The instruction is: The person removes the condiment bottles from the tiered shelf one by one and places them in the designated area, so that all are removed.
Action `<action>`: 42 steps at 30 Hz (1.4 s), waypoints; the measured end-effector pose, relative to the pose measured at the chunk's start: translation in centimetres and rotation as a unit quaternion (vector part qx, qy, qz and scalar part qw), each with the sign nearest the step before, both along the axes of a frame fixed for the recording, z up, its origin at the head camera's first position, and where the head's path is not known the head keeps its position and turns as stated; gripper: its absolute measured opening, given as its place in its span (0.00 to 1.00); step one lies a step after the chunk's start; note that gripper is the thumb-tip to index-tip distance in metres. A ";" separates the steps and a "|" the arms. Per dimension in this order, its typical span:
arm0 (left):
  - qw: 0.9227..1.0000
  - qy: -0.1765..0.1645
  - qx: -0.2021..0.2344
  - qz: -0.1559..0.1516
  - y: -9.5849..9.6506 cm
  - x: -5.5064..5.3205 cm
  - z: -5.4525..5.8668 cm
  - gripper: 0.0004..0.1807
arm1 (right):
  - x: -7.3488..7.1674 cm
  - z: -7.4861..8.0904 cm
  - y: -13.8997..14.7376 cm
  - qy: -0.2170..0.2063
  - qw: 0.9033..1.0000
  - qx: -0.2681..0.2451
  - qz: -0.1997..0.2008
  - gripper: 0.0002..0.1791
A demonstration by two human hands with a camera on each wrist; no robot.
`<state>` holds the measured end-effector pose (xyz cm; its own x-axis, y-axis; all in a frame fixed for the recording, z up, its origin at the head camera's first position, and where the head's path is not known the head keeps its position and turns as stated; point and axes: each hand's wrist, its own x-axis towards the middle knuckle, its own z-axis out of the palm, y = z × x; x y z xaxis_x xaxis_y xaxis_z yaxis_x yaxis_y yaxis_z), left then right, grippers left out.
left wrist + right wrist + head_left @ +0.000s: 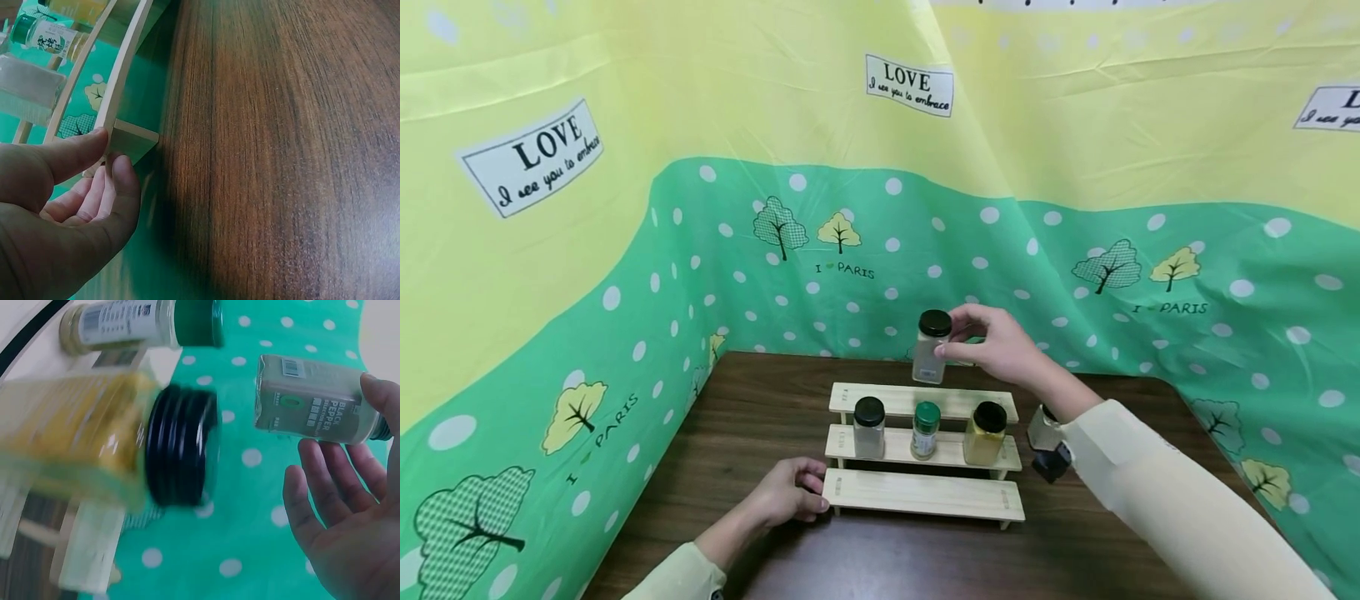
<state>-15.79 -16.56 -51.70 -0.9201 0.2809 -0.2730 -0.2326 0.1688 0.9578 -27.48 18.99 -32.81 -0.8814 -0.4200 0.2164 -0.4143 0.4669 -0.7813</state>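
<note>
My right hand (992, 346) grips a clear black pepper jar (929, 358) with a black lid and holds it upright above the top step of a wooden tiered rack (925, 493). In the right wrist view, "BLACK PEPPER" shows on the jar (315, 400), pinched by thumb and fingers. My left hand (786, 492) pinches the left end of the rack's lowest step; the left wrist view shows the thumb on its edge (119, 81). Along the middle step stand a black-lidded grey jar (869, 433), a green-capped small jar (924, 437) and a black-lidded yellow jar (984, 442).
Another jar (1043, 429) stands on the dark wooden table (737, 408) right of the rack, partly hidden by the right forearm. A green and yellow printed cloth (865, 225) hangs around the back and sides of the table.
</note>
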 end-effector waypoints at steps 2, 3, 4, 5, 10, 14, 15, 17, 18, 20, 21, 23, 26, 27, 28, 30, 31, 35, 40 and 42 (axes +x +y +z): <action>1.000 -0.002 0.000 0.000 0.0 0.0 0.0 0.33 | 0.3 0.2 1.2 0.006 1.000 0.000 -0.007 0.25; 1.000 -0.002 0.001 0.001 0.0 0.0 0.1 0.33 | 0.4 0.2 1.9 0.006 1.000 -0.001 -0.012 0.25; 1.000 -0.002 0.001 0.001 -0.1 0.1 0.1 0.34 | 0.5 0.3 2.5 0.005 1.000 -0.003 -0.017 0.25; 1.000 -0.003 0.001 0.002 -0.1 0.1 0.1 0.34 | 0.5 0.4 3.1 0.006 1.000 -0.002 -0.023 0.25; 1.000 -0.003 0.002 0.003 -0.1 0.0 0.2 0.34 | 0.6 0.5 6.3 0.011 0.998 0.000 -0.055 0.25; 1.000 -0.001 0.005 0.001 0.0 -0.1 0.2 0.33 | 0.8 0.5 9.0 0.012 0.996 0.032 -0.083 0.29; 1.000 -0.002 0.006 0.001 0.0 -0.1 0.1 0.33 | 0.9 0.5 9.7 0.008 0.995 0.042 -0.090 0.30; 1.000 -0.003 0.006 0.002 0.0 -0.1 0.1 0.33 | 1.1 0.2 11.1 0.003 0.993 0.063 -0.103 0.33; 1.000 -0.004 0.005 0.002 0.0 -0.1 0.1 0.33 | 1.1 -0.1 11.8 0.000 0.992 0.069 -0.108 0.34; 1.000 -0.005 0.004 0.003 -0.1 -0.1 0.0 0.33 | 1.2 -0.6 13.1 -0.007 0.991 0.067 -0.114 0.36; 1.000 -0.006 0.004 0.002 -0.1 0.0 0.0 0.33 | 1.3 -1.0 13.7 -0.011 0.991 0.061 -0.117 0.36; 1.000 -0.006 0.003 0.002 -0.1 0.0 -0.1 0.33 | 1.3 -1.6 15.0 -0.019 0.992 0.037 -0.118 0.34; 1.000 -0.008 0.003 0.001 -0.1 0.1 -0.1 0.33 | 1.5 -2.5 16.8 -0.035 0.992 -0.002 -0.118 0.32; 1.000 -0.008 0.003 0.001 -0.1 0.1 -0.1 0.32 | 1.6 -2.7 17.4 -0.040 0.992 -0.009 -0.119 0.31; 1.000 -0.008 0.003 0.001 -0.1 0.1 -0.1 0.32 | 1.7 -2.9 17.9 -0.043 0.992 -0.013 -0.119 0.32; 1.000 -0.008 0.003 0.001 -0.1 0.2 -0.1 0.32 | 1.9 -3.2 19.1 -0.049 0.991 -0.012 -0.124 0.34; 1.000 -0.008 0.004 0.001 -0.1 0.2 -0.1 0.32 | 2.0 -3.3 19.6 -0.050 0.990 -0.005 -0.129 0.36; 1.000 -0.007 0.006 0.000 -0.1 0.2 -0.3 0.32 | 2.4 -3.7 21.8 -0.054 0.987 0.021 -0.150 0.42; 1.000 0.001 0.010 -0.003 -0.1 0.0 -0.5 0.33 | 2.6 -4.4 24.2 -0.069 0.983 0.009 -0.171 0.45; 1.000 0.002 0.013 -0.003 -0.1 0.0 -0.6 0.33 | 2.8 -4.7 25.0 -0.075 0.982 0.008 -0.175 0.46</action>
<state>-15.76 -16.65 -52.28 -0.9193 0.2935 -0.2624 -0.2281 0.1463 0.9626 -24.70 43.99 -37.51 -0.9937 -0.0879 0.0693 -0.1073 0.5735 -0.8121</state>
